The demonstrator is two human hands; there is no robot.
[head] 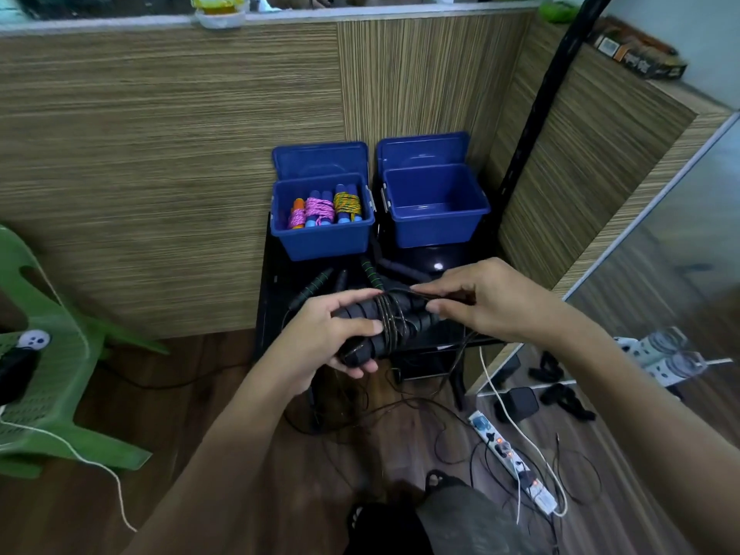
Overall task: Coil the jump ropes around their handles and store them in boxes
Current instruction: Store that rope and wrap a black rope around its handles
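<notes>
My left hand (328, 332) grips a pair of black jump rope handles (360, 328) held together over the low black table (272, 282). Thin dark rope (390, 322) is coiled several times round their middle. My right hand (488, 300) pinches the rope at the handles' right end, and the loose rest of it hangs down to the floor (404, 406). Behind stand two open blue boxes: the left box (320, 238) holds three coiled ropes, pink and yellow, with blue and orange handles; the right box (436, 230) is empty.
More black jump ropes with green-striped handles (370, 270) lie on the table in front of the boxes. A green plastic chair (48, 378) stands at the left. A white power strip (512, 462) and cables lie on the wooden floor at the right, beside a mirror panel (640, 274).
</notes>
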